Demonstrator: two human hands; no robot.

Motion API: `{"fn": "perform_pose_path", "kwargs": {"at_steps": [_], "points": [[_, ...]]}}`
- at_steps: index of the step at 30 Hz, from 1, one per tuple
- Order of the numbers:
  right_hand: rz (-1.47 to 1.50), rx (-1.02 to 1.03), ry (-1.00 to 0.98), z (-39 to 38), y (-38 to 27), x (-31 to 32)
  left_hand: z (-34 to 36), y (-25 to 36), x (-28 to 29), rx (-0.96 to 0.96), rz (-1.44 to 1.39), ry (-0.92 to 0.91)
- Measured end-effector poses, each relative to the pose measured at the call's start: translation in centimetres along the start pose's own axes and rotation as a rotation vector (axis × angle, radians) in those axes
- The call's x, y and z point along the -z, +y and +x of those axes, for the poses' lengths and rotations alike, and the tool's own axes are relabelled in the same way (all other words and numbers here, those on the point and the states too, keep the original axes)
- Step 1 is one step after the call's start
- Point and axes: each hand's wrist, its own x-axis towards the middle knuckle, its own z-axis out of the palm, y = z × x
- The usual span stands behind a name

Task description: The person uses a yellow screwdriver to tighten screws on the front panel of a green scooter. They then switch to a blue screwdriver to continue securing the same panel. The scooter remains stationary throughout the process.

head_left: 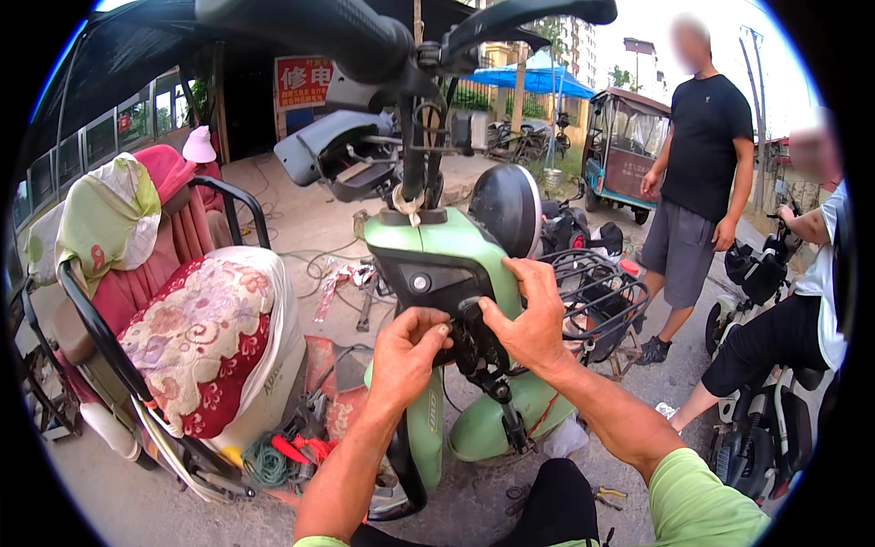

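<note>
A green electric scooter [430, 239] stands right in front of me, its front panel facing up toward me with a round key lock [420, 283] in it. My left hand [410, 357] is closed in a pinch beside the black plastic part [479, 339] below the panel; whatever lies between thumb and finger is hidden. My right hand [536, 319] grips from the other side, thumb on the top of that black part and fingertips on the green shell's edge. A metal shock absorber [513, 424] slants down beneath. The handlebar grip [314, 36] hangs overhead.
On the left stands a seat with a floral cover [205, 319]. Green cord [266, 460] and tools lie beside it; pliers [611, 493] rest on the ground. A person in black [706, 137] stands at right, another sits on a scooter [770, 428]. A wire basket [597, 292] is close by.
</note>
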Motion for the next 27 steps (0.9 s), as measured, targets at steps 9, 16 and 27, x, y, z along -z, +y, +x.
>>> {"fn": "perform_pose_path", "kwargs": {"at_steps": [9,16,27], "points": [[0.243,-0.148,-0.198,-0.8,-0.9,0.6,1.2,0.7,-0.2,-0.045,-0.051,-0.005],[0.258,-0.165,-0.193,-1.9,0.7,-0.1,0.5,0.1,-2.1,-0.193,0.048,-0.099],[0.303,-0.159,-0.233,-2.3,0.5,-0.7,1.0,-1.2,-1.6,-0.31,0.112,-0.075]]}}
